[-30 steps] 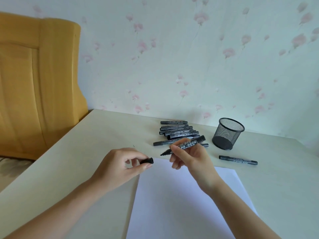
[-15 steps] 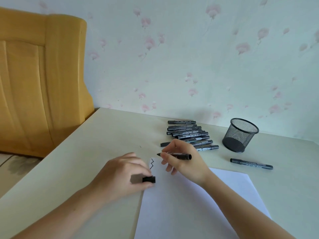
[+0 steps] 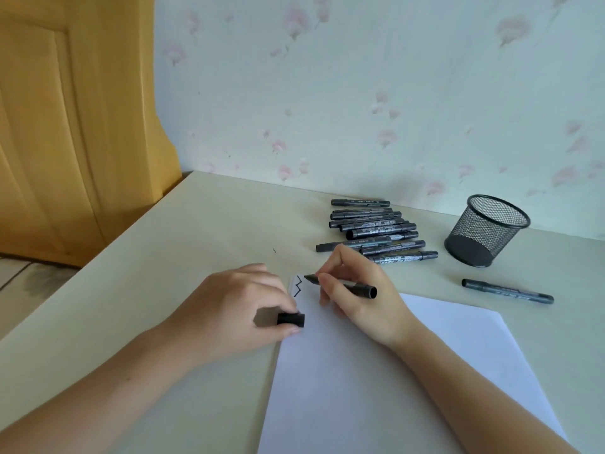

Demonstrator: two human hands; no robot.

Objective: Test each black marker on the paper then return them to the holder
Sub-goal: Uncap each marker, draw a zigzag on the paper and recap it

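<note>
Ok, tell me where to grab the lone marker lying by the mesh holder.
Pinch the lone marker mid-barrel from above, fingers across its width. It lies flat on the table, apart from the mesh holder, with clear space on both long sides.

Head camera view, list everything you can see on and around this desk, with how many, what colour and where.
Desk: one, cream, against the wall.
Paper: one white sheet, near edge, black zigzag at its far left corner.
Marker pile: about ten, black, capped, lying behind the hands.
Lone marker: one, black, right of the paper.
Mesh holder: one, black, upright, far right.
Uncapped marker: one, black, tip at the paper.
Cap: one, black.
Wooden panel: orange, left.
Left hand: pinches the cap.
Right hand: grips the uncapped marker.
</note>
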